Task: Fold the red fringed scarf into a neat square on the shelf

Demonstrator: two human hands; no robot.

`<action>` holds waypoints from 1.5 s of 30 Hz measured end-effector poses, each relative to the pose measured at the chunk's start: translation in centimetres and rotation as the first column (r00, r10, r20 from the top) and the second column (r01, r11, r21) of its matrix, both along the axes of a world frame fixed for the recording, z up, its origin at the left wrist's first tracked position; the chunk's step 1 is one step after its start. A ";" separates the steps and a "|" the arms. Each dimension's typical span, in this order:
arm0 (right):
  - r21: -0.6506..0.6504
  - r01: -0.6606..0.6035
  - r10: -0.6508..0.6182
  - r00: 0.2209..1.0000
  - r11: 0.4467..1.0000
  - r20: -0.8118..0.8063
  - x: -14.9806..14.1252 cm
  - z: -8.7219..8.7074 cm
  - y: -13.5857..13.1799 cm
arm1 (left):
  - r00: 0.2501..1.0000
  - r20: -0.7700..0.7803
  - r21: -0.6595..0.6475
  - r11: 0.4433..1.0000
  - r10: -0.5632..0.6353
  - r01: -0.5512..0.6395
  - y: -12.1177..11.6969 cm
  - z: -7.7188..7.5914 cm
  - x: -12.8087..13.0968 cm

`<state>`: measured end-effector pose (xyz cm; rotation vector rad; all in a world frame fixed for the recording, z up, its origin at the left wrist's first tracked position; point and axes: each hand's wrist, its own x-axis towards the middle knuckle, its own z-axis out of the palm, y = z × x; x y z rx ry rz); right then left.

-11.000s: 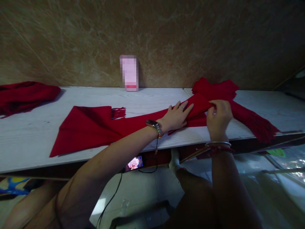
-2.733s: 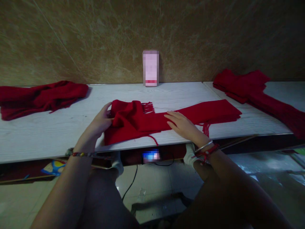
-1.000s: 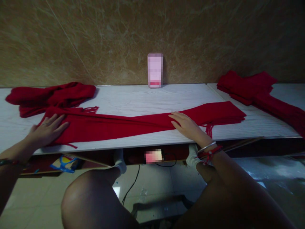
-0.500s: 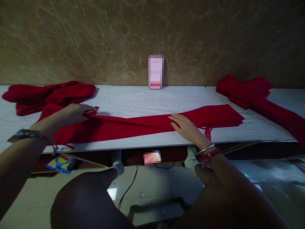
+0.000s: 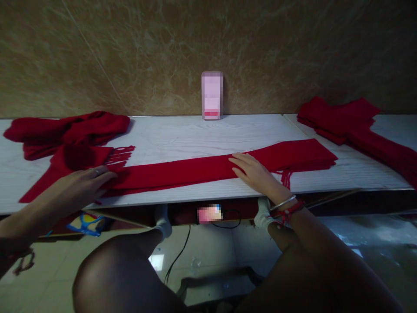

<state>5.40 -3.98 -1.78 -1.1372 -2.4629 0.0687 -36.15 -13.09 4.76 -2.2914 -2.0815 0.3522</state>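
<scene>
On white wood-grain tabletop [image 5: 169, 137]: apparently folding long red cloth scarf [image 5: 182, 172] under flat right hand [image 5: 253, 173], curled left hand [image 5: 76, 186]; can't tell if pinching. Probably needs squaring beyond left hand next.

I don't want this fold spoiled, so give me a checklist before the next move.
1. Bare right hand resting on the long red fringed cloth scarf: ok.
2. Scarf's left end flat: not ok, rumpled.
3. Bare left hand gripping the scarf: cannot tell, thumb hidden.
4. Folded red cloth stack at right apart from the scarf: ok.
5. Crumpled red cloth bundle at left apart from the scarf: cannot tell, overlapping in view.
</scene>
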 end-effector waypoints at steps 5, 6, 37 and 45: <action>0.013 -0.066 0.065 0.997 0.998 0.031 0.0 0.2 -0.4 | 0.994 0.035 0.100 0.990 -0.100 0.096 1.2 -1.8 2.1; 0.008 -0.073 0.073 0.997 0.997 0.037 0.0 0.2 -0.5 | 0.990 0.056 0.103 0.987 -0.129 0.123 1.5 -2.3 2.8; -0.033 -0.064 0.067 0.994 0.997 0.088 0.1 0.4 -0.5 | 0.965 0.214 -0.057 0.984 -0.154 0.169 3.1 -4.1 12.7; 0.017 -0.058 0.056 0.993 0.998 0.102 0.1 0.2 -0.8 | 0.974 0.171 -0.058 0.985 -0.148 0.160 2.7 -3.6 13.3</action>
